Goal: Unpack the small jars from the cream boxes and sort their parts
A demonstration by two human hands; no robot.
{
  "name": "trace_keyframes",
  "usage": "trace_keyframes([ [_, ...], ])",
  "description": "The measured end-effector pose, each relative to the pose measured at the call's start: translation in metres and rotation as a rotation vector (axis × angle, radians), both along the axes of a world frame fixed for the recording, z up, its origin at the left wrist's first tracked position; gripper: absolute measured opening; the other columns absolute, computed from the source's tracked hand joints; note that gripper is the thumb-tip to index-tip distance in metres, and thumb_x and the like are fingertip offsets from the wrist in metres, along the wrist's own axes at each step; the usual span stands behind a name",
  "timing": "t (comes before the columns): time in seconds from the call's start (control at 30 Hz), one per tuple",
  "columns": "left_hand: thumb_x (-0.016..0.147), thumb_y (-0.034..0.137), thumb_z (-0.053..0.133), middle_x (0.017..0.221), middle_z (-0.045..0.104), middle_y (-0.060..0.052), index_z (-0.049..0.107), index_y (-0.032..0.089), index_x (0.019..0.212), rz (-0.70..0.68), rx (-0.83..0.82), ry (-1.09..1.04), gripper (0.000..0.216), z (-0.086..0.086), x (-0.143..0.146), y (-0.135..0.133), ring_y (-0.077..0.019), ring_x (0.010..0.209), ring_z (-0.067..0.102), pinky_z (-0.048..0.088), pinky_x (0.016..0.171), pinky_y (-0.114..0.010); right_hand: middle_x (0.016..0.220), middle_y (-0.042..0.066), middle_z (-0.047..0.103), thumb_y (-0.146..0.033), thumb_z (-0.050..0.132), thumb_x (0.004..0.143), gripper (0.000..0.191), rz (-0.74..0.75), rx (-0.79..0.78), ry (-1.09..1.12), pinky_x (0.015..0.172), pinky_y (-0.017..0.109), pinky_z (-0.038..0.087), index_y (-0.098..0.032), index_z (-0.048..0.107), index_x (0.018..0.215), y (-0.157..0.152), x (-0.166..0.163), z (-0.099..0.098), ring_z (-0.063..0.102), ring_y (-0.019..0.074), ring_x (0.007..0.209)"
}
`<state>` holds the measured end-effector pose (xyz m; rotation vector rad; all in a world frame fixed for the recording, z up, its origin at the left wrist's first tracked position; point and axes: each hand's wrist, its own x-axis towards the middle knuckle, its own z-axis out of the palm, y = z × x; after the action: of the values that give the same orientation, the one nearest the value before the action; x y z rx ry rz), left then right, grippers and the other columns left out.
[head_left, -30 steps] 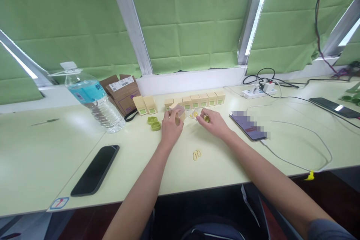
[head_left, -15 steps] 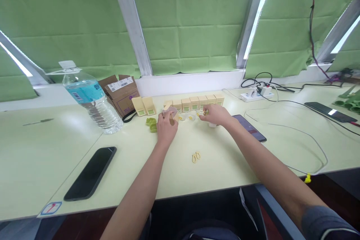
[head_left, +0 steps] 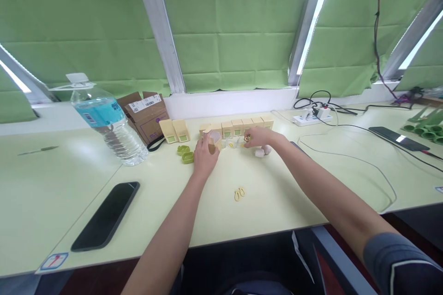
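Observation:
My left hand (head_left: pixel 205 154) is closed around a small cream box (head_left: pixel 214 140) at the left end of a row of cream boxes with green labels (head_left: pixel 242 126). My right hand (head_left: pixel 260 137) pinches a small yellowish ring-shaped piece (head_left: pixel 247 138) just in front of that row. Small clear and yellow bits (head_left: pixel 231 144) lie between the two hands. Two small white pieces (head_left: pixel 260 151) rest under my right wrist. A yellow double-loop piece (head_left: pixel 239 193) lies nearer to me on the table (head_left: pixel 277 193).
A water bottle (head_left: pixel 107 122) and an open cardboard box (head_left: pixel 147 113) stand at the left. Two more cream boxes (head_left: pixel 175 130) and green moulds (head_left: pixel 185 154) sit beside them. A black phone (head_left: pixel 105 215) lies front left. Power strip (head_left: pixel 311 117), cables and another phone (head_left: pixel 398 138) are right.
My right hand has moved left and farther away, toward the row of boxes, covering the phone beside it. My left hand has stayed on the cream box. The view has drifted to the right.

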<state>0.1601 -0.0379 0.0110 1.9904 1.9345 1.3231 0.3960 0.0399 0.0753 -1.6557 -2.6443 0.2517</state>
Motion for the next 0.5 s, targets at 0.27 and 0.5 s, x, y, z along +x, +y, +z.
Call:
trace_keyframes([
  [0.27, 0.085, 0.023, 0.058, 0.126, 0.059, -0.010, 0.047, 0.030, 0.144, -0.050, 0.034, -0.069, 0.060, 0.001, 0.000, -0.001, -0.0299, 0.122, 0.056, 0.043, 0.107, -0.048, 0.103, 0.005, 0.071, -0.042, 0.072, 0.072, 0.040, 0.061, -0.078, 0.086, 0.058, 0.028, 0.036, -0.024, 0.060, 0.106, 0.025, 0.004, -0.017, 0.065, 0.0217, 0.081],
  [0.5, 0.082, 0.022, 0.061, 0.122, 0.062, -0.009, 0.051, 0.029, 0.138, -0.008, 0.081, -0.155, 0.058, 0.004, 0.001, -0.004, -0.0285, 0.117, 0.058, 0.045, 0.104, -0.046, 0.114, 0.006, 0.070, -0.040, 0.070, 0.076, 0.038, 0.058, -0.039, 0.086, 0.062, 0.029, 0.040, -0.024, 0.060, 0.109, 0.025, 0.000, -0.021, 0.066, 0.0239, 0.089],
])
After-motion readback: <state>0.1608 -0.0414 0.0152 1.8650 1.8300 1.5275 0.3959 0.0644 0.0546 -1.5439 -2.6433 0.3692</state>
